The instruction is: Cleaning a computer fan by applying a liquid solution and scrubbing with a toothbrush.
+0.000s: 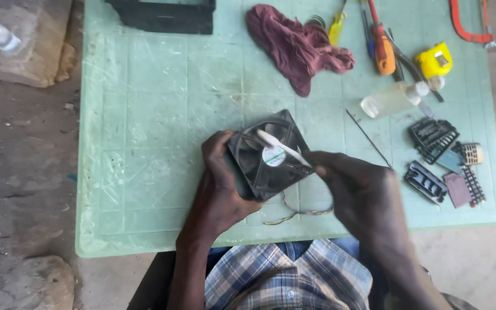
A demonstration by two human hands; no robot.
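Left hand (220, 175) grips the square black plastic cooling fan (270, 154); right hand (358, 189) pinches a white brush (282, 147) across its hub, blades apparently still dusty, cleaning unfinished.

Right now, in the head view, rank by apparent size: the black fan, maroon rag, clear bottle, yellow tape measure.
1. Maroon rag, about level with
2. Black fan, held nearer the camera, so unsure
3. Clear bottle
4. Yellow tape measure
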